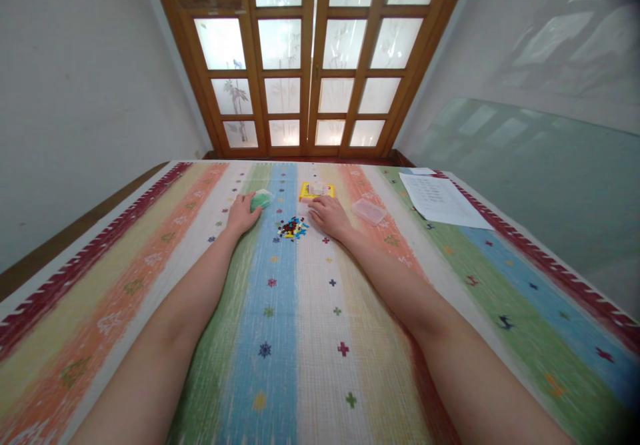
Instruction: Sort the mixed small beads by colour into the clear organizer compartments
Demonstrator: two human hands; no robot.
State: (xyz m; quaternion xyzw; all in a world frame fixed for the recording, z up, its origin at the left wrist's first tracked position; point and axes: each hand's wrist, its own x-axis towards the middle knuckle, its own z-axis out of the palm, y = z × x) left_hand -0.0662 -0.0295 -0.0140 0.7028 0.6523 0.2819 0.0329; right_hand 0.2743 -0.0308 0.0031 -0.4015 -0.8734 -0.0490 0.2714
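Note:
My left hand point(242, 214) curls around the near left side of a small clear plastic box point(262, 199) that looks green inside. Across from it, my right hand point(330, 215) has its fingers bent over a small clear, pinkish plastic box point(305, 207), and the palm side is hidden. Just behind those fingers lies a yellow-edged packet or card point(325, 190) with something clear on top. Between and slightly nearer than both hands is a loose pile of small pieces point(293, 228) in brown, blue, white and yellow; their exact kind is too small to make out.
A clear pinkish plastic lid or tray point(369, 211) lies right of my right hand. Printed white paper sheets point(443, 199) rest at the far right. The striped tablecloth point(315, 371) covers the table; glazed wooden doors point(310, 78) stand beyond, with a glass panel point(530, 165) along the right.

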